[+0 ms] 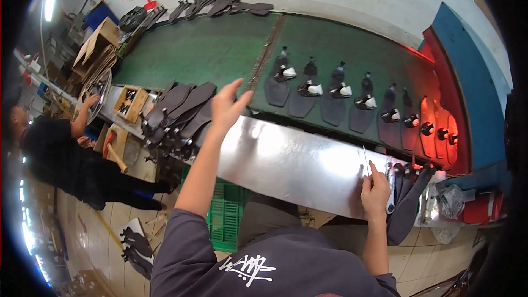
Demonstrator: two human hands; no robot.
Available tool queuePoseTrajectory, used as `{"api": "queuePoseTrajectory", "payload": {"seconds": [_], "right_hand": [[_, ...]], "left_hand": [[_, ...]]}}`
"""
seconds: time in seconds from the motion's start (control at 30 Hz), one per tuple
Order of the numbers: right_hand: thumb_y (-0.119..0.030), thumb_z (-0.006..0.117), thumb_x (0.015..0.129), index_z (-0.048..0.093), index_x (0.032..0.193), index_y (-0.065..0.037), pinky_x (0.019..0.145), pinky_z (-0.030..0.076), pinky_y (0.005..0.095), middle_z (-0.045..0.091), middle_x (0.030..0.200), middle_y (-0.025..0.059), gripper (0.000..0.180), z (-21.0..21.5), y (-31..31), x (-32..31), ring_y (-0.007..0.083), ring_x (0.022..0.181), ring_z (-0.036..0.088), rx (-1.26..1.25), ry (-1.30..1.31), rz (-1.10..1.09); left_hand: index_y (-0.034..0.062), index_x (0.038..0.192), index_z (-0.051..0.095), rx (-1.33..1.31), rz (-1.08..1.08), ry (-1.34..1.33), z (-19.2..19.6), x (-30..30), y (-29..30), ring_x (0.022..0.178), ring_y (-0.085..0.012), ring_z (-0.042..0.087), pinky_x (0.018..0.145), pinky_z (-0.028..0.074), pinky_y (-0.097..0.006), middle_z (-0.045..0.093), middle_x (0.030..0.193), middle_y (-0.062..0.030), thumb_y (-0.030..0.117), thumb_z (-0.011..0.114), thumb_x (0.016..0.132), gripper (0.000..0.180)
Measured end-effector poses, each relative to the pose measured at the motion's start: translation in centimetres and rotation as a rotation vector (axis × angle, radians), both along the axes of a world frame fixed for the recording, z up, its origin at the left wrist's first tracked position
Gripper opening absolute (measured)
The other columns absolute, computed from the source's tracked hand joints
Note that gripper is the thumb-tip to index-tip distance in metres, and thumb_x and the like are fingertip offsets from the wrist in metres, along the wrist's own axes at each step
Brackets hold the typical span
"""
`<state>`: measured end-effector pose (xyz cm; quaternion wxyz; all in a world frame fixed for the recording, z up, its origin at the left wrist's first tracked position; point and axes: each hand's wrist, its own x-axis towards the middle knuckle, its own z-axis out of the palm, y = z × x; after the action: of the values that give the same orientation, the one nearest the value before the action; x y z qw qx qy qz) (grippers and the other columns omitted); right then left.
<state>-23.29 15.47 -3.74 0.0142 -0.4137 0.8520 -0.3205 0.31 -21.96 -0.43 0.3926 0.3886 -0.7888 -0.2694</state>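
Observation:
My left hand (230, 104) is raised over the near edge of the green conveyor belt (203, 44), fingers spread, holding nothing. Close to it lies a pile of dark sole-shaped pieces (181, 102) with black fittings. Above the right end of the shiny metal worktop (286, 157), my right hand (377, 190) pinches a thin pointed metal tool (366, 160), tip up; its exact kind is unclear. Beside that hand are a silver-and-blue handled tool (391, 187) and dark soles (407, 209) hanging over the edge. On the belt, several soles (333, 104) stand in a row, some with white bits.
Red light falls on the soles (429, 126) at the belt's right end, by a blue-and-red housing (462, 93). More soles (220, 5) line the far wall. A co-worker (60, 154) stands left, near a wooden box (130, 103). A green crate (223, 214) sits below the worktop.

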Motion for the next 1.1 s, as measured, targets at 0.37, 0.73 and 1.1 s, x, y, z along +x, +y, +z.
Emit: {"api": "queuePoseTrajectory", "payload": {"seconds": [0.37, 0.73, 1.1], "right_hand": [[-0.007, 0.067, 0.078, 0.063, 0.118, -0.009, 0.071, 0.046, 0.0409, 0.053, 0.091, 0.0134, 0.040, 0.0, 1.2, -0.7, 0.0320, 0.083, 0.057, 0.060, -0.012, -0.038], [-0.002, 0.067, 0.075, 0.064, 0.114, -0.004, 0.085, 0.043, 0.0374, 0.053, 0.111, 0.0152, 0.040, 3.3, 1.9, 1.4, 0.0313, 0.099, 0.051, -0.177, 0.089, -0.083], [-0.021, 0.058, 0.089, 0.070, 0.108, -0.004, 0.088, 0.042, 0.0352, 0.061, 0.110, 0.0179, 0.028, 20.2, 6.3, 0.8, 0.0283, 0.101, 0.053, -0.672, -0.682, 0.822]], "left_hand": [[0.0075, 0.108, 0.062, -0.297, 0.108, -0.189, -8.4, -13.4, -6.9, 0.115, -0.0398, 0.052, 0.094, 0.040, -0.053, 0.064, 0.110, -0.0142, 0.034, 0.070, 0.079, 0.040], [0.0113, 0.106, 0.064, -0.224, 0.163, -0.230, -8.0, -14.1, -3.1, 0.105, -0.0361, 0.056, 0.089, 0.047, -0.042, 0.058, 0.111, -0.0174, 0.021, 0.071, 0.075, 0.033], [-0.0005, 0.098, 0.063, 0.515, -0.139, 0.600, -2.4, -7.3, 1.5, 0.083, -0.0110, 0.060, 0.078, 0.047, -0.022, 0.064, 0.090, -0.0027, 0.000, 0.069, 0.084, 0.016]]}}
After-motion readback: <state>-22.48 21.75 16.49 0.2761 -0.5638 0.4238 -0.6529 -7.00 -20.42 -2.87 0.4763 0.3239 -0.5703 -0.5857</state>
